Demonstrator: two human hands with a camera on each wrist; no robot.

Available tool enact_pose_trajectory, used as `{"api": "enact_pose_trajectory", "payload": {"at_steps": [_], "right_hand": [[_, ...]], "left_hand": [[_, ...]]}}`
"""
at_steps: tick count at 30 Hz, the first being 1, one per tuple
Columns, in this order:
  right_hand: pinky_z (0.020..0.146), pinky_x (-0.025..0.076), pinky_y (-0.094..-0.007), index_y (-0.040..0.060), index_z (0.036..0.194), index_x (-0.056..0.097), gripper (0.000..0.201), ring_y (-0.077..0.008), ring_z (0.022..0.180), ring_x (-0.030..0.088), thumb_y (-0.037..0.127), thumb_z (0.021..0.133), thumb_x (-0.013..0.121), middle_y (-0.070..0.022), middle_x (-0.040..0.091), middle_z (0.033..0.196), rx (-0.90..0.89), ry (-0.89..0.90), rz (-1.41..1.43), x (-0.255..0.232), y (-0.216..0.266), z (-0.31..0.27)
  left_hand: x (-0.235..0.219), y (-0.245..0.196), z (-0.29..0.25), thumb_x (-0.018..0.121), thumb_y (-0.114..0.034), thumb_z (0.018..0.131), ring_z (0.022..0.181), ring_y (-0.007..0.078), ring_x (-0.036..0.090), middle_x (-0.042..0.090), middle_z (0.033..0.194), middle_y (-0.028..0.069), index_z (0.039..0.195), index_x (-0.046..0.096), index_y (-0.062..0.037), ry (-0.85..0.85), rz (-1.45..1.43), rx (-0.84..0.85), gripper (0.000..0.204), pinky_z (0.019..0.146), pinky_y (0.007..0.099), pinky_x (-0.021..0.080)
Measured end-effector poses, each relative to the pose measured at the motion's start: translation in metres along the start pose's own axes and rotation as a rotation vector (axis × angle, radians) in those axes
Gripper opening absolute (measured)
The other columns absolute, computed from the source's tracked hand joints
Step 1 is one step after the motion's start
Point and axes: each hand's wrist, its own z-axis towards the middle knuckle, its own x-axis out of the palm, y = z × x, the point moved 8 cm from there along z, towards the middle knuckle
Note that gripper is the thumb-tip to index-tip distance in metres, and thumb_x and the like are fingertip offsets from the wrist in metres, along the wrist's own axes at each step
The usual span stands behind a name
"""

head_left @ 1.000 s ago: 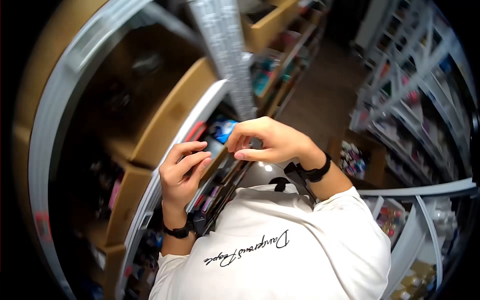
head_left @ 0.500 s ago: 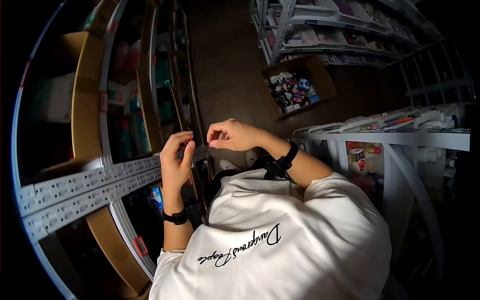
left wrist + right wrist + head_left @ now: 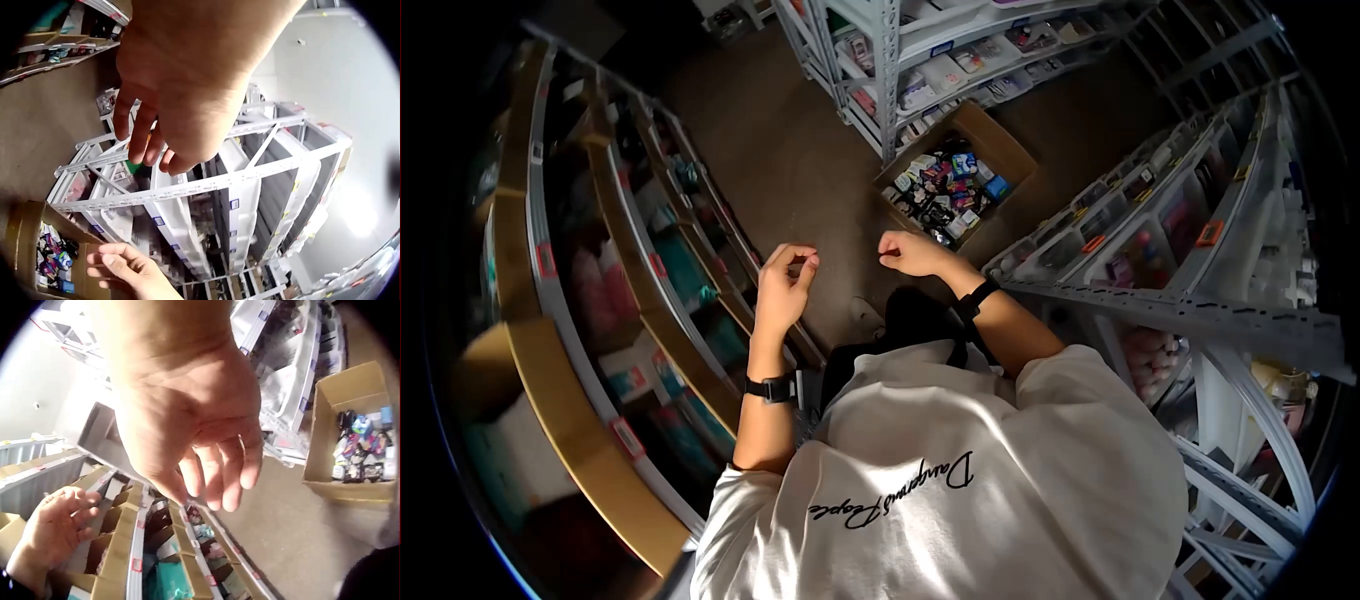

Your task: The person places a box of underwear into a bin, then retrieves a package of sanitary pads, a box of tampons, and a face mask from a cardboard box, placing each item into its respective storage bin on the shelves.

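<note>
Both hands are raised in front of the body in an aisle between shelves, with a gap between them. My left hand (image 3: 785, 290) has loosely bent fingers and nothing in it; in the left wrist view its fingers (image 3: 145, 128) hang relaxed. My right hand (image 3: 912, 254) is likewise without a thing, its fingers (image 3: 215, 475) hanging loosely bent in the right wrist view. Beyond the right hand, on the floor, stands an open cardboard box (image 3: 998, 145) holding many small mixed packages (image 3: 948, 190).
Metal shelving with cardboard bins (image 3: 615, 480) runs along the left. On the right is a rack of clear plastic bins (image 3: 1090, 250) with a metal edge (image 3: 1250, 325) near the right elbow. Another white rack (image 3: 888, 75) stands behind the box. Brown floor (image 3: 750, 130) lies between.
The view has turned from the left shelves toward the aisle and the box, which now appears nearer. The hands have moved apart and stay without a thing in them.
</note>
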Motion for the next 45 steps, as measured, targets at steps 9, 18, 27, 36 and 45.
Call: {"api": "enact_pose_trajectory", "payload": {"at_steps": [9,18,27,36,45], "right_hand": [[0.062,0.052,-0.0392,0.0012,0.107,0.057,0.035,-0.0210,0.075,0.067,0.025,0.088,0.074,-0.0126,0.067,0.096,0.454,-0.301,0.452,-0.033,-0.261,0.071],[0.051,0.046,-0.0425,0.0021,0.101,0.049,0.034,-0.0249,0.058,0.060,0.025,0.089,0.071,-0.0140,0.064,0.075,0.986,-0.608,0.836,-0.023,-0.500,0.154],[0.092,0.051,-0.0437,-0.0135,0.137,0.027,0.091,-0.0435,0.112,0.061,0.044,0.083,0.072,-0.0352,0.060,0.120,1.075,-0.505,0.654,-0.009,-0.630,0.256],[0.093,0.050,-0.0418,-0.0167,0.122,0.050,0.088,-0.0409,0.113,0.063,0.055,0.077,0.074,-0.0326,0.063,0.117,1.282,-0.915,0.749,0.022,-0.711,0.301],[0.093,0.050,-0.0456,-0.0096,0.102,0.069,0.078,-0.0427,0.108,0.064,0.063,0.077,0.063,-0.0323,0.066,0.109,1.293,-0.820,0.808,-0.005,-0.667,0.219]], "left_hand": [[0.143,0.088,0.136,0.070,-0.018,0.089,0.120,0.0334,0.058,0.051,0.139,0.0187,0.118,0.061,-0.0034,0.494,0.176,0.025,0.033,0.090,0.0389,0.053],[0.325,0.264,0.216,0.073,-0.028,0.085,0.142,0.0503,0.028,0.011,0.158,0.0327,0.147,0.040,-0.0098,0.880,0.373,-0.158,0.072,0.114,0.0481,0.034],[0.426,0.362,0.277,0.059,-0.040,0.097,0.143,0.0556,0.014,-0.003,0.157,0.0356,0.157,0.014,-0.0074,0.933,0.776,0.082,0.081,0.114,0.0564,0.028],[0.432,0.379,0.272,0.060,-0.032,0.097,0.138,0.0630,0.018,-0.001,0.150,0.0466,0.152,0.023,0.0022,0.917,0.664,0.251,0.074,0.111,0.0587,0.028],[0.417,0.370,0.276,0.059,-0.039,0.096,0.145,0.0502,0.017,0.005,0.159,0.0313,0.154,0.025,-0.0046,0.963,0.707,0.073,0.075,0.112,0.0575,0.031]]}}
